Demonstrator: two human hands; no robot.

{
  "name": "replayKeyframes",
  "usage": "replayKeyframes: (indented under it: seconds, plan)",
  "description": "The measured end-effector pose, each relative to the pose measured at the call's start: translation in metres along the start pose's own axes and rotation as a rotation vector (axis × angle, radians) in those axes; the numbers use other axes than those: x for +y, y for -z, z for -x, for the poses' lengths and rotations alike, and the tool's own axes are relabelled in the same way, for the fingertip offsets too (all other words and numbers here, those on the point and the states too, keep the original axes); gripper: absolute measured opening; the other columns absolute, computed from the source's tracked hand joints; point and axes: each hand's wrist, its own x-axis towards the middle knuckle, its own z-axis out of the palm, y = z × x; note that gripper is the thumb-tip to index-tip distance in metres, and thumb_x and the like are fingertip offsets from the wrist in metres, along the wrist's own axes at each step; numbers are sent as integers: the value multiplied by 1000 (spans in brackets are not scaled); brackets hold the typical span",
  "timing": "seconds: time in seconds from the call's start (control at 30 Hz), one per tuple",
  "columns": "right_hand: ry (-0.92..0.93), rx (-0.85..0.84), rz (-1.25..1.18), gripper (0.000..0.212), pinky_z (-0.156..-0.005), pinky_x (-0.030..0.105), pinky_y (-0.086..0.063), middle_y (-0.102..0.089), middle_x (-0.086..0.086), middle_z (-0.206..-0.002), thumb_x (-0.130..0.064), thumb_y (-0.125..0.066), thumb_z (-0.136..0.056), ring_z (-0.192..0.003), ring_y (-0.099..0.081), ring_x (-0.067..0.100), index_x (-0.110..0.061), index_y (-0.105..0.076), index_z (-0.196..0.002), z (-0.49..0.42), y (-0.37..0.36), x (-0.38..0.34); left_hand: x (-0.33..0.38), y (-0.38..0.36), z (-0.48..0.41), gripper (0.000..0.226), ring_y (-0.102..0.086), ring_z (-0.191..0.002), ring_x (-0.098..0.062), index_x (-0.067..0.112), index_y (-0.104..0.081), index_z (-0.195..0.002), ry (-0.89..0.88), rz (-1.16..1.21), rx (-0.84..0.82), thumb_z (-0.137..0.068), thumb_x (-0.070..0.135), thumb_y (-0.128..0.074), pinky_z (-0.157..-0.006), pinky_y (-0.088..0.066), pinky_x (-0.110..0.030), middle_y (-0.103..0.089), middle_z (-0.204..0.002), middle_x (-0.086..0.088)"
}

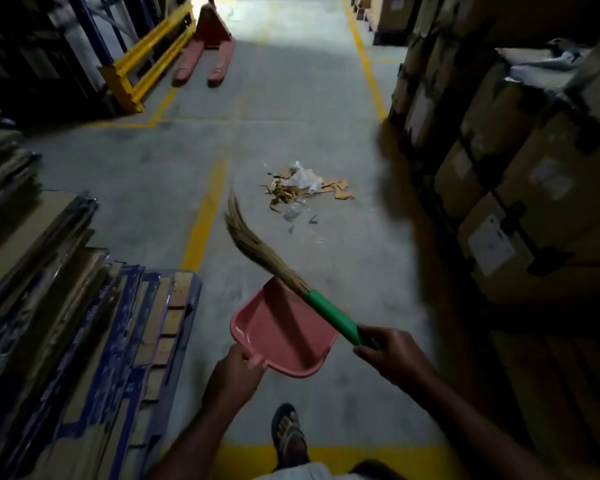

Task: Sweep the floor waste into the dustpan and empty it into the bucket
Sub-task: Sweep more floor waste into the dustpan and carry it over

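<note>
The left hand (pixel 234 374) grips the pink plastic dustpan (pixel 284 329); the right hand (pixel 388 351) grips the green-handled straw broom (pixel 329 315), well apart from the cardboard and plastic waste pile (pixel 303 190).

Warehouse aisle (stacked cartons (pixel 520 140), pallet jack (pixel 205 53), yellow floor lines (pixel 205 216))

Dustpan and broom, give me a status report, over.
Left hand holds empty dustpan. Right hand grips broom, bristles short of waste pile. Pile unswept, nothing in between; bucket not in view.

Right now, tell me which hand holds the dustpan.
The left hand grips the pink dustpan by its handle. The right hand holds the broom by its green handle instead.
</note>
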Motion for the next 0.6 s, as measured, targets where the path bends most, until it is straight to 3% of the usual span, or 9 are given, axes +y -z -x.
replayKeyframes:
  seconds: [0.33,0.6]
  plan:
    - [-38,-85,-33,44,-40,24,-44,-68,-3,-83,-32,-70,-87,-45,-56,11,-34,-62,-130,-182,23,-100,62,61,-180,34,-63,-81,-24,26,-54,-88,56,25,46,-75,54,-68,-64,-49,-30,-67,-88,1]
    - [-46,-136,-64,49,-39,26,-47,-71,0,-96,-33,-70,-85,-43,-57,13,-34,-59,-133,-379,30,-148,112,88,-363,38,-67,-77,-29,25,-50,-75,113,20,59,-72,61,-60,-50,-39,-27,-62,-73,-7]
